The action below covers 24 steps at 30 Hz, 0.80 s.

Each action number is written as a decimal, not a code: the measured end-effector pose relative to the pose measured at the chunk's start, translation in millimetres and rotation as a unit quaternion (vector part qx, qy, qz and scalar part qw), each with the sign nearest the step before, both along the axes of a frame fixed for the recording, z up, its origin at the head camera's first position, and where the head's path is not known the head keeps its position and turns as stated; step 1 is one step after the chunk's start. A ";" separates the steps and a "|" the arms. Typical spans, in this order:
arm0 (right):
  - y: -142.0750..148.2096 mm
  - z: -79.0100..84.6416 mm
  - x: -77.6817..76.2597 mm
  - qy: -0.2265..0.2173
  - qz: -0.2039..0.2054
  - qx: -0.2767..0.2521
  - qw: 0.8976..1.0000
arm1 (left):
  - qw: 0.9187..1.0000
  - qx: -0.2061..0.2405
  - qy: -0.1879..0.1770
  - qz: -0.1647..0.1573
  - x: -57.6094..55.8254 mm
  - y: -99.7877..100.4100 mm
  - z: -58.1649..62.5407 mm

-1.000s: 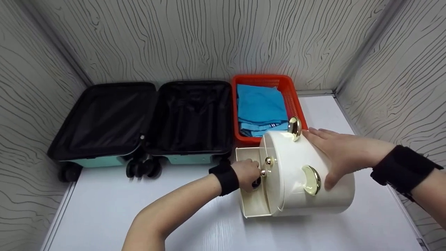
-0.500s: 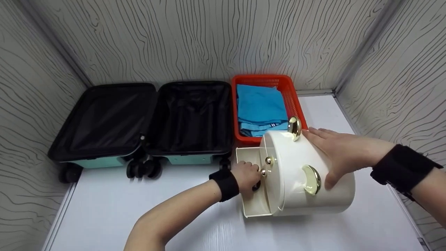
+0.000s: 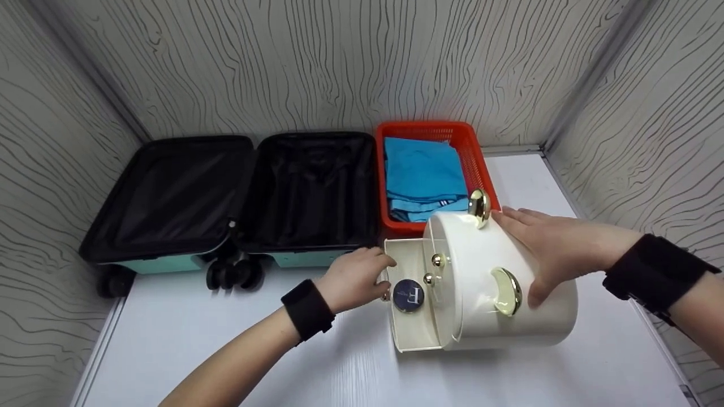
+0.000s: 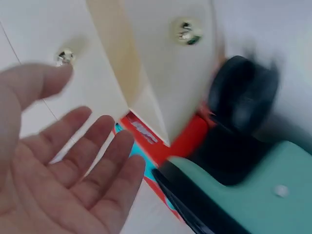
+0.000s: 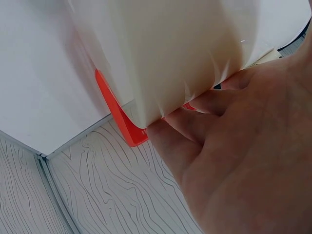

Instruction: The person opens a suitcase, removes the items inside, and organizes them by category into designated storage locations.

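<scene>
A cream-white storage box with gold trim stands on the table, one drawer pulled out to the left. Inside that drawer lies a round dark blue disc with a white letter on it. My left hand is just left of the drawer front, fingers spread and loosely bent, by the front's gold knob. In the left wrist view its palm faces up with nothing in it. My right hand rests on top of the box with fingers extended; in the right wrist view its fingers lie along the box's edge.
Behind the box, a red basket holds folded blue cloth. To its left lies an opened suitcase with black lining, mint shell and black wheels. Patterned panels wall in the white table.
My left hand has come out of the drawer and moved left to its front, letting go of the round disc, which now shows whole. The right hand and box have stayed put.
</scene>
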State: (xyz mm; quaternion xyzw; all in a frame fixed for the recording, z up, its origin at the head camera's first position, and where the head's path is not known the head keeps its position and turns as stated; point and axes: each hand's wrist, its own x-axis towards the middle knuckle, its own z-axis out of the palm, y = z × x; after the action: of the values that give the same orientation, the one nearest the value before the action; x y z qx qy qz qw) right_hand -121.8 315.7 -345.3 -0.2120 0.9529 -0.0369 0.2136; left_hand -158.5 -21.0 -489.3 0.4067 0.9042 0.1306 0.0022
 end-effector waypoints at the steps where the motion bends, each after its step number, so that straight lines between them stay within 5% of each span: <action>1: -0.1 0.1 -0.1 0.000 0.000 0.002 1.000 | 1.000 0.007 -0.007 0.014 1.5 -5.7 -4.2; 10: 0.8 -0.6 -1.3 0.000 0.013 -0.013 1.000 | 0.995 0.008 -0.054 0.079 7.0 -15.4 -61.8; 24: 0.6 0.4 -2.6 -0.003 0.014 -0.005 1.000 | 0.999 0.012 -0.023 0.045 3.5 20.1 -68.8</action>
State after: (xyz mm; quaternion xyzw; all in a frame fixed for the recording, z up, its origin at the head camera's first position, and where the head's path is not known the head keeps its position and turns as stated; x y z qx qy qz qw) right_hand -124.3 316.3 -344.9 -0.2259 0.9490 -0.0392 0.2163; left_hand -155.1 -0.9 -558.1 0.3626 0.9196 0.1505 0.0121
